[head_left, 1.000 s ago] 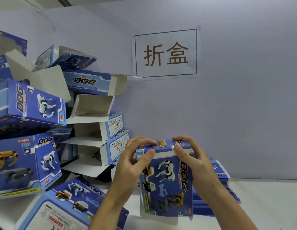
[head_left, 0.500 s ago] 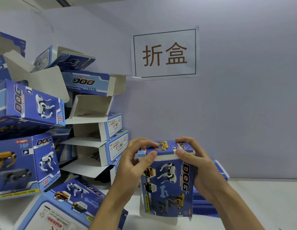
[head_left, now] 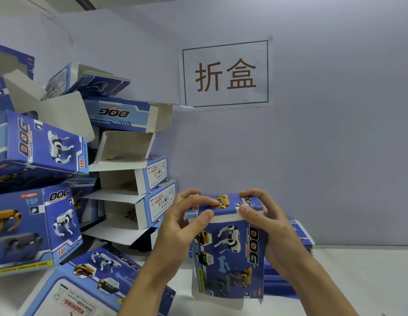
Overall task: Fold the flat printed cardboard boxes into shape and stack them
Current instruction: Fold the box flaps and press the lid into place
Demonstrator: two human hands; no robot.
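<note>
White tabletop [head_left: 358,281], one box being closed.
Both thumbs should press evenly along the top flap [head_left: 223,201] until it tucks. Left hand [head_left: 187,222] and right hand [head_left: 264,222] grip the upright box [head_left: 230,256] between them; behind lie flat boxes [head_left: 299,238], probably unfolded, and the stack [head_left: 130,183] at the left.

The held box [head_left: 229,254] is printed cardboard with a slight sheen; its inner faces are matt white. The wall sign [head_left: 224,74] is plain paper.

The box [head_left: 228,252] has tipped slightly right and risen in both hands.
</note>
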